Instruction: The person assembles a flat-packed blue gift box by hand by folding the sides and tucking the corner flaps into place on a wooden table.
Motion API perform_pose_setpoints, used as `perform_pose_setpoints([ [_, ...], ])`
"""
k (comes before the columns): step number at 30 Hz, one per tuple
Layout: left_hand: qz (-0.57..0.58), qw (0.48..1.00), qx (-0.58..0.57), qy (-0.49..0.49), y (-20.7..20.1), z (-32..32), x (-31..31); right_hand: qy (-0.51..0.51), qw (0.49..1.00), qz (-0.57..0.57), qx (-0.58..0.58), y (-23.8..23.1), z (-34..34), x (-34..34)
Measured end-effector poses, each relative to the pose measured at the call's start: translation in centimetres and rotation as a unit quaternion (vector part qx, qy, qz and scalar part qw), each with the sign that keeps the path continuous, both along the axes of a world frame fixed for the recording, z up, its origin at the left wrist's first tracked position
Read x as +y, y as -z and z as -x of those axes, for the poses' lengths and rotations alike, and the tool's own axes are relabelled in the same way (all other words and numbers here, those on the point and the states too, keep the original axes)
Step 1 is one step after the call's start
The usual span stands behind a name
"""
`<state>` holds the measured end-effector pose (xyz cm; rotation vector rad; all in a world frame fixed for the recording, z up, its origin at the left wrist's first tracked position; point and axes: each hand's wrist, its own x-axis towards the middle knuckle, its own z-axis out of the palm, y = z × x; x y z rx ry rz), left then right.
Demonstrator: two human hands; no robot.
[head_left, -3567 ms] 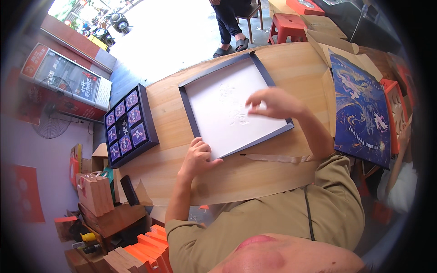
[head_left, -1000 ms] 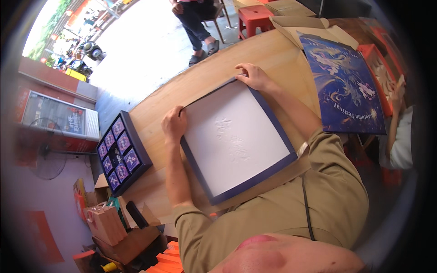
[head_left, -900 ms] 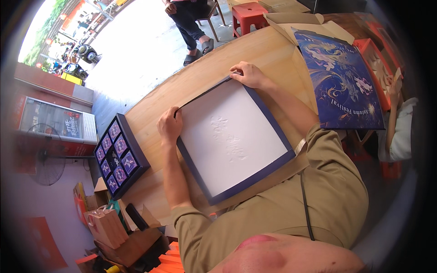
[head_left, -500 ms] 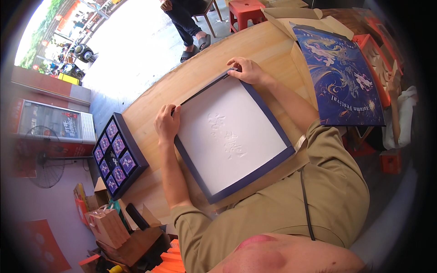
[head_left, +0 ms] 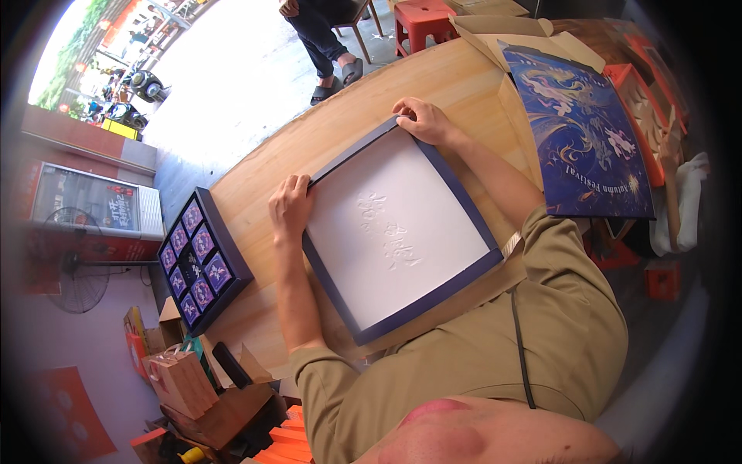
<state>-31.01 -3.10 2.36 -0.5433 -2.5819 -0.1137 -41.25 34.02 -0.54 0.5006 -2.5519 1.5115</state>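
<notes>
A shallow square box lid (head_left: 386, 232) lies on the wooden table in front of me, its white inside facing up. Dark blue walls edge it, and an embossed pattern shows in the white. My left hand (head_left: 291, 207) grips the far left corner, fingers bent over the wall. At the far right corner, my right hand (head_left: 427, 121) pinches the wall between thumb and fingers. Left of the lid stands a dark blue gift box (head_left: 202, 263) holding several purple square packs around a dark centre piece.
A blue printed panel (head_left: 580, 131) lies over an open cardboard box (head_left: 506, 46) at the right. Paper bags (head_left: 182, 380) and cartons fill the lower left, beside a fan (head_left: 77, 263) and a drinks fridge (head_left: 93, 203). Beyond the table are a seated person's legs (head_left: 318, 39) and a red stool (head_left: 421, 23).
My left hand has shifted slightly right, its fingers now bent over the far left corner. The lid's far left corner sits a little further right. My right hand keeps its hold.
</notes>
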Motion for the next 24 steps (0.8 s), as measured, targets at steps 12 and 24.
perform_pose_setpoints([
  [12,-0.053,0.998,0.03,0.026,-1.2,-0.3,1.0,0.016,0.998,0.067,-0.008,0.2,-0.2,0.4],
  [24,-0.153,0.983,-0.101,-0.025,-1.8,-0.6,0.8,-0.016,1.0,-0.015,-0.014,-0.3,-0.5,0.0],
])
